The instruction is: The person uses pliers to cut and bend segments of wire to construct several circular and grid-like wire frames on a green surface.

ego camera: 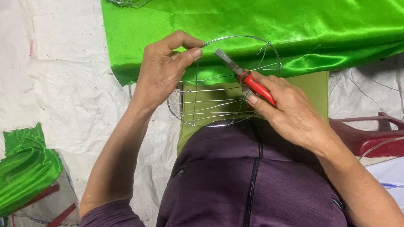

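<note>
White plastic sheeting (60, 84) covers the floor, with bright green satin fabric (287, 20) spread across its top and a red stool (391, 136) at right. Between the hands sits a round wire frame (224, 80): left hand (161, 69) pinches its upper rim, right hand (291, 109) grips red-handled pliers (245, 77) at the wire.

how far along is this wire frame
Done: the wire frame already has its round hoop and several cross wires. In hand: the left hand pinches the hoop's top while the right hand works red-handled pliers on it. Left: the green satin lies loose behind, not yet on this frame.
</note>
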